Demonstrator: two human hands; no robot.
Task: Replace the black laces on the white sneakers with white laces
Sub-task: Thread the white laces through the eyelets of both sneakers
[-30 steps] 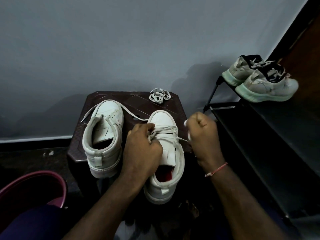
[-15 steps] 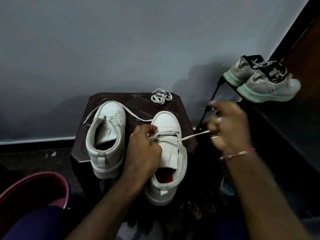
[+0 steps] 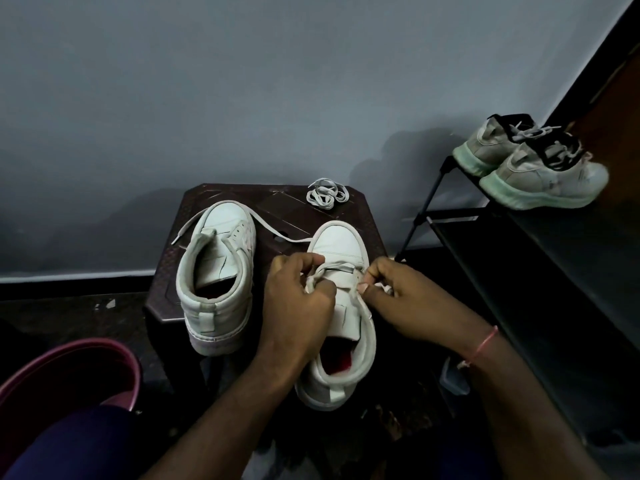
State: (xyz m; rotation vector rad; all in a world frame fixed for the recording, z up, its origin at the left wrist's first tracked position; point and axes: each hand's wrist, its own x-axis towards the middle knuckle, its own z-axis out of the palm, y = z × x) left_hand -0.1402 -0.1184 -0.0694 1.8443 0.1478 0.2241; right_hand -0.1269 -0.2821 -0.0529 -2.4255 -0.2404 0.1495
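Note:
Two white sneakers stand on a dark brown stool. The left sneaker has no lace in its eyelets. A white lace trails from the right sneaker over the left one's toe. My left hand is closed on the lace at the right sneaker's left eyelets. On the right eyelet side, my right hand pinches the other lace end. A coiled white lace lies at the stool's back edge.
A black shoe rack stands to the right with a pair of grey-white sneakers with dark tongues on top. A maroon tub sits at the lower left. A grey wall rises right behind the stool.
My right hand drew the lace out to the right, then came back to the right sneaker's eyelets. My left hand stayed on the sneaker.

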